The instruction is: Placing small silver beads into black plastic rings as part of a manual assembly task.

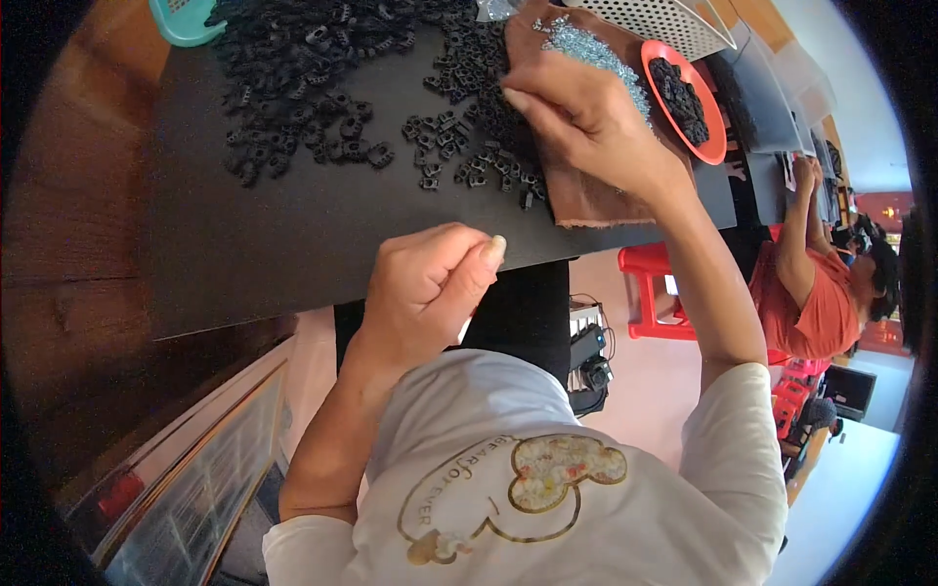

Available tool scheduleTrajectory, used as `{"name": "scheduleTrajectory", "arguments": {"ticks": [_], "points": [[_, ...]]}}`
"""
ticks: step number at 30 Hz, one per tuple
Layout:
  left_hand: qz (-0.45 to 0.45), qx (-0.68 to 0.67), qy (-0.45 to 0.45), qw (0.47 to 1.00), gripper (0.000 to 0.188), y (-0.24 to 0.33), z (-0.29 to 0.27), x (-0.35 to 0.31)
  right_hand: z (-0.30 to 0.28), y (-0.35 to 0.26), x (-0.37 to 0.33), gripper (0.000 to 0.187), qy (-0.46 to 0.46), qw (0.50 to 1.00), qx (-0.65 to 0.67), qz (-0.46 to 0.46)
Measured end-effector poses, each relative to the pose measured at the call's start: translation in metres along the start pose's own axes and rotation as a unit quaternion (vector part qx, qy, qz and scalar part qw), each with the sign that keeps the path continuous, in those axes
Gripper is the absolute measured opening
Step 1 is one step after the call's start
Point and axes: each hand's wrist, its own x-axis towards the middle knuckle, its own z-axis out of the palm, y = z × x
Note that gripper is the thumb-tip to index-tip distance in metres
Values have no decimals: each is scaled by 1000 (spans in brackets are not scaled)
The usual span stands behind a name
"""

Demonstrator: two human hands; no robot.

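Note:
My left hand (425,288) is closed in a fist just off the near table edge, thumb on top. A small pale bit shows below its fingers, but what it holds is hidden. Over the brown cloth (586,200), my right hand (591,122) is curled with thumb and fingers together; anything in them is too small to make out. Beyond it on the cloth lies a heap of small shiny silvery-blue pieces (581,44). Left of that hand, small black plastic parts (445,142) are scattered, and a bigger pile of chunky black parts (313,88) spreads farther left.
A red plate (716,122) of black pieces and a white perforated basket (674,24) stand at the far right. A teal basket (186,29) sits far left on the dark table (283,249). Right are a red stool (645,259) and a person in an orange-red shirt (816,303).

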Motion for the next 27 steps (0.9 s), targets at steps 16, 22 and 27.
{"name": "scheduleTrajectory", "arguments": {"ticks": [16,22,27], "points": [[-96,-115,35,988,27,7,0,1,-7,-20,-33,14,-2,998,28,62],[-62,-53,9,997,28,9,-3,1,-7,-17,-37,12,10,998,18,56],[-66,-50,11,997,29,5,-3,1,-9,-22,-39,10,8,996,53,67]]}}
